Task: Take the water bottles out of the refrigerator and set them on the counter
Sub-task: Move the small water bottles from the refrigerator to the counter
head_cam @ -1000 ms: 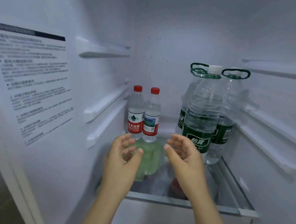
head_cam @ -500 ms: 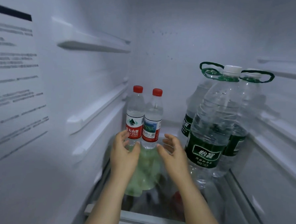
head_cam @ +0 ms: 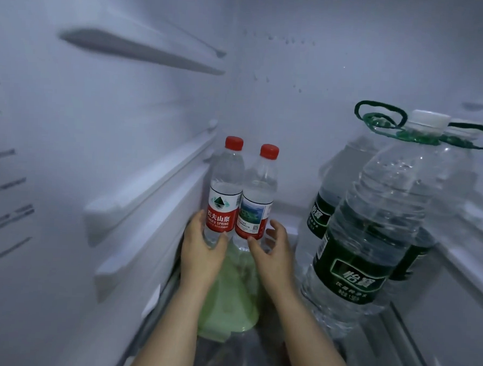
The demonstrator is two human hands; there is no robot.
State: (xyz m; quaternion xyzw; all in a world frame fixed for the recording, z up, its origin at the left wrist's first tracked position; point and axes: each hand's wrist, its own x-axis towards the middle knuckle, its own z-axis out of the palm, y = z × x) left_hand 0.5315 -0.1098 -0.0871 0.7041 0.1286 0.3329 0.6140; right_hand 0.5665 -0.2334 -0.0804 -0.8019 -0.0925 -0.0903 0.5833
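Water fills two small red-capped bottles standing upright and touching on the fridge shelf [head_cam: 278,361], near the left wall. The left hand [head_cam: 200,253] grips the left bottle [head_cam: 225,193] low down. The right hand [head_cam: 274,254] curls round the base of the right bottle [head_cam: 258,195], seemingly in contact. Three big bottles [head_cam: 378,218] with green handles, also holding water, stand to the right, the rear two partly hidden. Under the glass, a pale green shape [head_cam: 228,299] is too blurred to name.
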